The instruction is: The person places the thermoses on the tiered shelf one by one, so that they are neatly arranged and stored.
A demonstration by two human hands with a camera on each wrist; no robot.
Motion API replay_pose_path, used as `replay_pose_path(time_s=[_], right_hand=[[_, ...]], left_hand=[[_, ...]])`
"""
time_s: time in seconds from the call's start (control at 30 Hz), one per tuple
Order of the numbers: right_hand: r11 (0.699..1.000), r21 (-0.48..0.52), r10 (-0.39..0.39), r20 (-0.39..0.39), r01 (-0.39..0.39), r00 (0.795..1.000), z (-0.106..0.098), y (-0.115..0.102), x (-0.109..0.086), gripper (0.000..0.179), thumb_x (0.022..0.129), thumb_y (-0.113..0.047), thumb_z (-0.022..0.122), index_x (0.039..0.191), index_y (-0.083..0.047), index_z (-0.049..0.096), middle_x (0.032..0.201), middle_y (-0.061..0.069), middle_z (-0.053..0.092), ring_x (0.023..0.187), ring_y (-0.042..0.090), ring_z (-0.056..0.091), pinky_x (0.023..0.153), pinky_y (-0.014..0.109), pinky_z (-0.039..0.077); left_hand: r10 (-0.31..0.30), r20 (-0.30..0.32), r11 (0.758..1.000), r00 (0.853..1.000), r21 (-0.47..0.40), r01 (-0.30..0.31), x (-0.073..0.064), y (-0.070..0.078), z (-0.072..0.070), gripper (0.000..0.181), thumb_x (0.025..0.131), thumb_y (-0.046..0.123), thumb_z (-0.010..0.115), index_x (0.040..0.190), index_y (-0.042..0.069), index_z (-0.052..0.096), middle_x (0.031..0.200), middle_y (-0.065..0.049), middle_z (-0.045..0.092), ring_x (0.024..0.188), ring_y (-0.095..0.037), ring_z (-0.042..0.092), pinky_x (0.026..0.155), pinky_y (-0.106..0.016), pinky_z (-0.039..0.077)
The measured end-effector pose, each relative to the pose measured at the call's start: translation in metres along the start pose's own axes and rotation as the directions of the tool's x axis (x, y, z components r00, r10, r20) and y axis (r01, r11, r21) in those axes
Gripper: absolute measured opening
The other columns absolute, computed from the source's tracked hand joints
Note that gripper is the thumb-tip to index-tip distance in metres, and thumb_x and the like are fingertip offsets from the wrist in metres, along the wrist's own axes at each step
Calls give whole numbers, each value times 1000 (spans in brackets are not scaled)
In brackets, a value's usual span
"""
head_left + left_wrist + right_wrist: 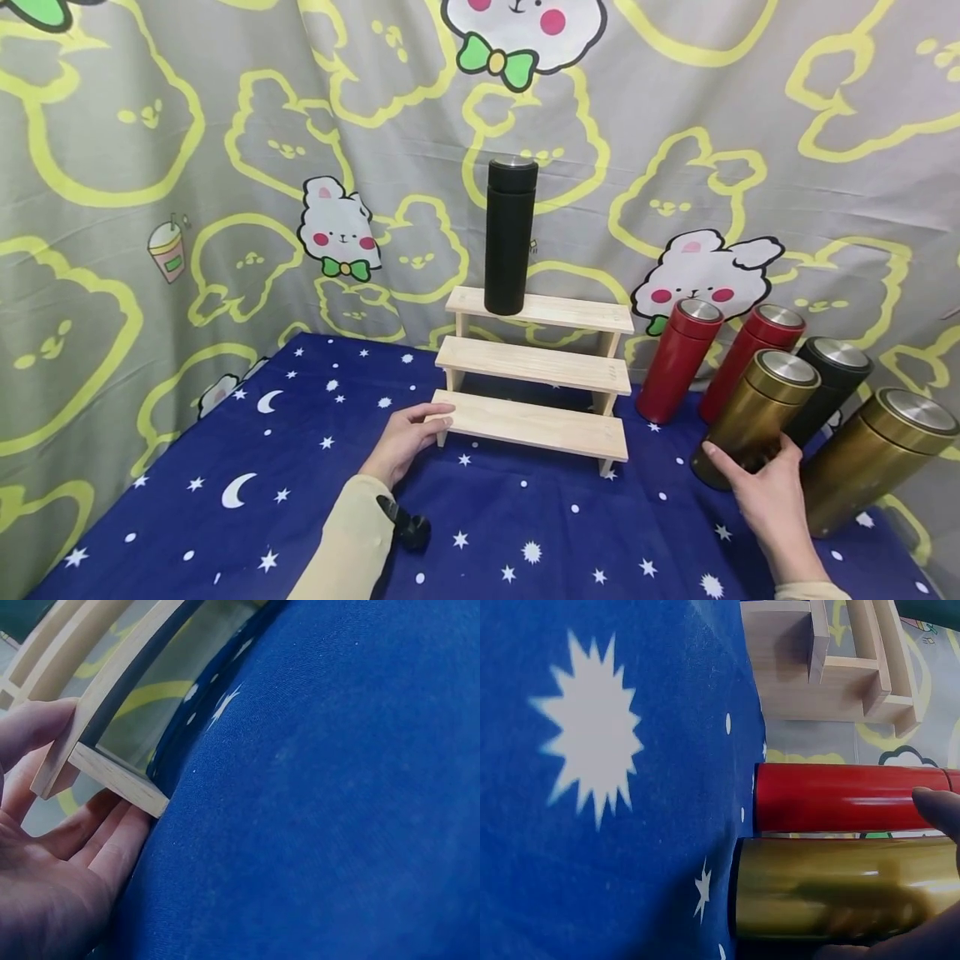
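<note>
A three-step wooden display stand stands on the blue cloth. My left hand grips the left end of its lowest step, thumb on top; in the left wrist view, the fingers reach beneath, beside the leg. On the top step stands a black thermos bottle. At the right, my right hand is spread around the lower part of a gold thermos bottle, thumb at its left and fingers at its right. In the right wrist view, that gold bottle's base sits on the cloth, and the thumb overlaps a red bottle.
Behind the gold bottle stand two red thermos bottles and a black one. A larger-looking gold bottle is right beside my right hand. A patterned curtain hangs behind the star-printed blue cloth.
</note>
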State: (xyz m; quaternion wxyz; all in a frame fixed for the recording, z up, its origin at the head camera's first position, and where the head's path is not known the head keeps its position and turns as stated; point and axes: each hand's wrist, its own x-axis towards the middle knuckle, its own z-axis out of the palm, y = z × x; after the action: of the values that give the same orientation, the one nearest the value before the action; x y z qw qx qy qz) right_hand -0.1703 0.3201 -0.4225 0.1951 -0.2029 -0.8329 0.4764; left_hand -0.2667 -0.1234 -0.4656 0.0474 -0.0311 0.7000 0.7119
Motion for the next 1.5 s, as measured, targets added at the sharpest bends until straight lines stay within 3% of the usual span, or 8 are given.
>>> replay_pose_path(time_s=[0.43, 0.6, 0.8, 1.17, 1.3, 1.37, 1.43, 1.5], right_hand=[[993, -114, -6, -46, 0, 999, 9, 8, 12, 84, 92, -29, 67, 145, 15, 18, 135, 42, 33, 126, 57, 31, 105, 62, 26], [987, -155, 22, -57, -30, 998, 6, 11, 13, 83, 93, -35, 65, 145, 12, 21, 131, 42, 40, 121, 57, 37, 101, 62, 29], [988, -148, 26, -55, -34, 998, 1, 11, 14, 82, 91, -38, 69, 144, 9, 29, 127, 39, 47, 119, 51, 44, 98, 59, 33], [993, -120, 21, 21, -18, 1000, -5, 0, 15, 89, 88, -36, 74, 149, 7, 27, 137, 36, 45, 125, 48, 46, 98, 55, 38], [996, -91, 17, 36, -14, 999, -7, -5, 14, 90, 87, -35, 76, 150, 7, 26, 138, 35, 44, 125, 47, 45, 95, 40, 43], [996, -88, 18, 36, -15, 999, -7, -7, 12, 90, 87, -35, 76, 150, 6, 27, 138, 33, 46, 124, 44, 47, 87, 24, 43], [996, -85, 18, 26, -15, 1000, -8, -9, 9, 87, 86, -36, 77, 148, 5, 31, 136, 31, 49, 119, 35, 53, 76, 12, 40], [997, -79, 11, 11, -11, 1000, -9, -13, 6, 85, 85, -36, 77, 147, 3, 35, 133, 29, 52, 109, 19, 57, 71, 8, 38]], left_hand=[[2, 12, 1000, 1000, 2, -2, 2, -2, -3, 28, 85, 10, 77, 112, 2, 73, 135, -18, 55, 110, -26, 61, 95, -41, 49], [-7, 5, 1000, 1000, -2, 7, 2, -1, -2, 28, 85, 10, 77, 112, 3, 73, 134, -17, 56, 107, -23, 62, 96, -41, 49], [10, 13, 1000, 1000, -21, -10, 1, 0, 0, 29, 86, 9, 76, 114, 0, 72, 133, -18, 56, 105, -22, 63, 95, -41, 49], [4, 16, 1000, 1000, 10, -4, 3, 1, -2, 28, 86, 11, 77, 113, 3, 73, 134, -17, 55, 109, -24, 61, 95, -41, 49], [2, 14, 1000, 1000, -1, -2, 3, 0, -1, 29, 86, 10, 77, 113, 2, 73, 134, -17, 55, 107, -23, 62, 95, -40, 49], [2, 8, 1000, 1000, -8, -2, 2, 0, -1, 29, 85, 9, 77, 113, 1, 73, 133, -17, 56, 106, -22, 62, 95, -40, 50], [7, 5, 1000, 1000, -15, -7, 2, -1, 0, 29, 86, 8, 76, 113, 0, 72, 133, -18, 56, 104, -22, 62, 95, -40, 50], [11, 7, 1000, 1000, -21, -11, 1, 0, 0, 29, 86, 8, 76, 113, -1, 72, 132, -18, 56, 104, -22, 62, 95, -41, 50]])
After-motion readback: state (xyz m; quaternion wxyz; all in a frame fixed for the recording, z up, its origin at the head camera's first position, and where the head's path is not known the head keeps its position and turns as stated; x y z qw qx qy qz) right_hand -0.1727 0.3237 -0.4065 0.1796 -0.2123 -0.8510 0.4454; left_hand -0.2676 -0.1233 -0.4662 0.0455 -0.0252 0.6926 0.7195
